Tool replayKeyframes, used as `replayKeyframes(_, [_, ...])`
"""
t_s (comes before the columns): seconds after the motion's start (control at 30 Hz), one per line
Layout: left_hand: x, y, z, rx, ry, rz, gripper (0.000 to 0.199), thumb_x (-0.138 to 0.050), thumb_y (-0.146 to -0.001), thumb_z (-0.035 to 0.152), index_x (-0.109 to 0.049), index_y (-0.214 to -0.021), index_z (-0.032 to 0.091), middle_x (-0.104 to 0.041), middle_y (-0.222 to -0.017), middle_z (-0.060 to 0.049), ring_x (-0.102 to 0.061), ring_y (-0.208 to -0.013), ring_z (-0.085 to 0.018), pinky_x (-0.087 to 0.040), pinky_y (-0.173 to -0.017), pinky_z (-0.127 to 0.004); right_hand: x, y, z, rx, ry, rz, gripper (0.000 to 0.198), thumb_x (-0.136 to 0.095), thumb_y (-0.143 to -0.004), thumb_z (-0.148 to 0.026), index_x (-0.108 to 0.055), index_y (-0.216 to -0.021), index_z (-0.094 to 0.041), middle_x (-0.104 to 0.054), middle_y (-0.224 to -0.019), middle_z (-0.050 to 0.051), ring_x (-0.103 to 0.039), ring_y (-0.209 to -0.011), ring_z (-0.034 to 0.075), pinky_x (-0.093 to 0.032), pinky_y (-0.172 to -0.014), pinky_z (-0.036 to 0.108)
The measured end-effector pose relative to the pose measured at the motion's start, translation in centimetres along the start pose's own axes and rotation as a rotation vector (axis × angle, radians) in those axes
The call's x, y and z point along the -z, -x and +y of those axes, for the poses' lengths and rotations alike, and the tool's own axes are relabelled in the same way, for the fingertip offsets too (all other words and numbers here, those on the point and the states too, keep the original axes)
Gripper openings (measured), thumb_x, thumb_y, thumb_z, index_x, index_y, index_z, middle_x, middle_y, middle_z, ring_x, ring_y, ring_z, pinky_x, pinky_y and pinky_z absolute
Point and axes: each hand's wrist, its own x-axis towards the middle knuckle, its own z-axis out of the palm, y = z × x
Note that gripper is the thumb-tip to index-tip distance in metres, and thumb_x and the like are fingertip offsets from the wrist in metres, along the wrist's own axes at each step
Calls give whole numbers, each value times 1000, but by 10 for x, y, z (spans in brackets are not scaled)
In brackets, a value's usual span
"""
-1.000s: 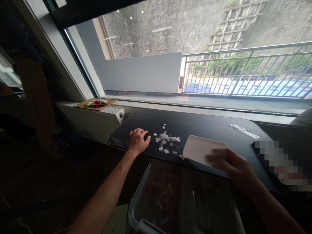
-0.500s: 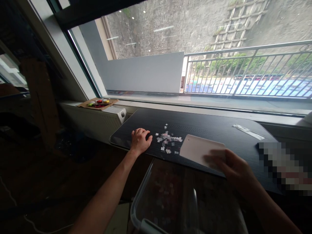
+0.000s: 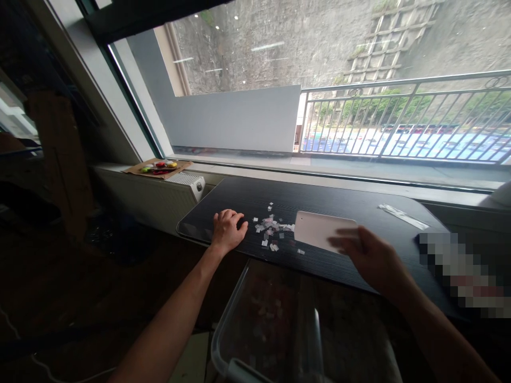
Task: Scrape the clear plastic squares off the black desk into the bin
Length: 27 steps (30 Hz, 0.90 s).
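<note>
My right hand [image 3: 365, 247] grips a pale, flat plastic scraper [image 3: 319, 227] with a small hole in one corner; its fingers are a little blurred. The scraper's left edge is against the right side of a scatter of small white and clear plastic pieces [image 3: 270, 227] on the dark table [image 3: 223, 199]. One loose piece [image 3: 301, 251] lies below the scraper. Left of the scatter, my left hand [image 3: 228, 231] rests on the tabletop, fingers loosely bent and thumb apart, holding nothing.
A clear plastic bin [image 3: 217, 340] with small pieces inside stands below the table's front edge. White strips [image 3: 403, 217] lie at the table's right. Beyond the table's left end is a radiator [image 3: 187, 183] with cardboard and colourful items on it. A window runs behind.
The scraper in my right hand has moved away from me across the table and slightly left. One small piece now lies apart below it. My left hand stays in place.
</note>
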Motion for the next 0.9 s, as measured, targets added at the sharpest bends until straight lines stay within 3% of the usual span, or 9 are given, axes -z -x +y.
replayKeyframes(0.1, [0,0,-1,-8,1,0,21,-62,-84,31,-75,-99,23,-70,-103,-9,-60,-108,-30,-41,-103,-51,1,-3,-2,-6,5,-22,22,-54,-85,-38,-66,-97,-23,-82,-91,10,-78,-85,27,-62,-80,43])
replayKeyframes(0.27, [0,-1,-3,-14,3,-9,23,-61,-85,32,-75,-102,25,-69,-105,-9,-59,-111,-30,-40,-105,-51,32,6,-4,-71,184,-3,19,-60,-82,-40,-68,-93,-27,-82,-85,7,-78,-82,31,-61,-76,46])
replayKeyframes(0.47, [2,-1,-1,-16,1,-2,22,-61,-84,33,-75,-98,25,-70,-104,-9,-60,-109,-31,-42,-102,-51,27,11,0,-68,24,-67,23,-58,-86,-42,-68,-97,-24,-82,-93,9,-78,-89,29,-61,-81,43])
replayKeyframes(0.57, [1,-1,-3,-22,-7,1,22,-61,-84,33,-75,-98,26,-70,-105,-9,-60,-109,-30,-42,-101,-50,35,16,2,-66,118,-74,22,-60,-83,-44,-68,-91,-25,-82,-85,7,-77,-80,28,-61,-71,40])
replayKeyframes(0.73, [-1,-2,-5,-21,-14,-3,24,-60,-84,34,-75,-100,25,-70,-107,-10,-59,-111,-31,-41,-103,-49,66,27,-12,-31,406,38,18,-59,-82,-43,-69,-89,-29,-80,-78,4,-75,-72,29,-56,-64,40])
replayKeyframes(0.9, [1,-2,-4,-28,-15,6,25,-59,-83,34,-76,-98,23,-70,-105,-11,-61,-109,-32,-42,-101,-51,54,20,-8,13,195,-10,19,-57,-87,-38,-68,-95,-26,-82,-88,6,-78,-83,27,-61,-74,38])
